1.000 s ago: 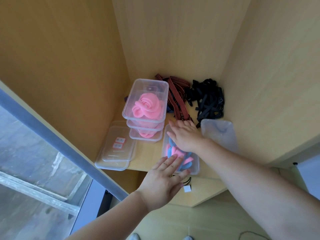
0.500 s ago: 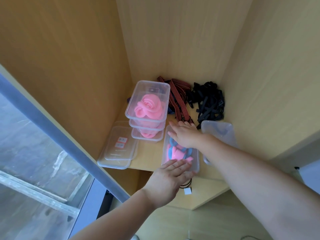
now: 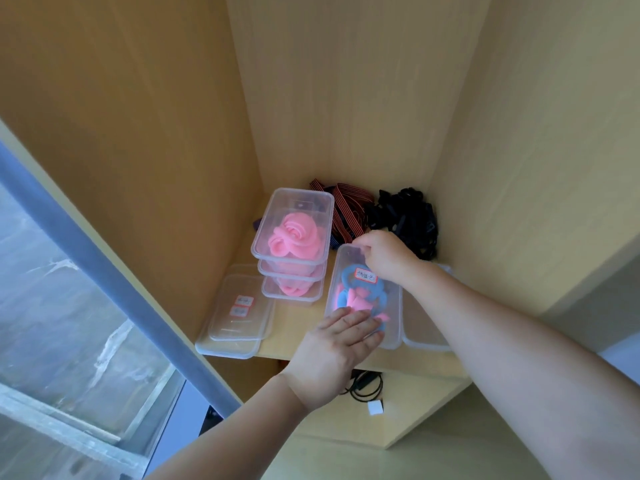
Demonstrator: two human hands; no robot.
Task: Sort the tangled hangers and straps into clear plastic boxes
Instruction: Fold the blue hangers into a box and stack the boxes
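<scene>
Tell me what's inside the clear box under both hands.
Blue rings and pink pieces show through the clear box. A label covers some. The left hand hides its near end, the right hand its far end.

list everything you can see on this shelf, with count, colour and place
clear plastic boxes with pink contents: three, stacked, shelf centre
clear labelled plastic box of blue and pink hangers: one, front of shelf
flat clear plastic lids: two, stacked, red-edged labels, front left
clear plastic container: one, front right, partly under the forearm
red-and-black striped straps: one bundle, back
black straps: one tangle, back right corner
black cable with white plug: one, lower ledge
left hand: flat on the labelled box's near end
right hand: grips its far edge
</scene>
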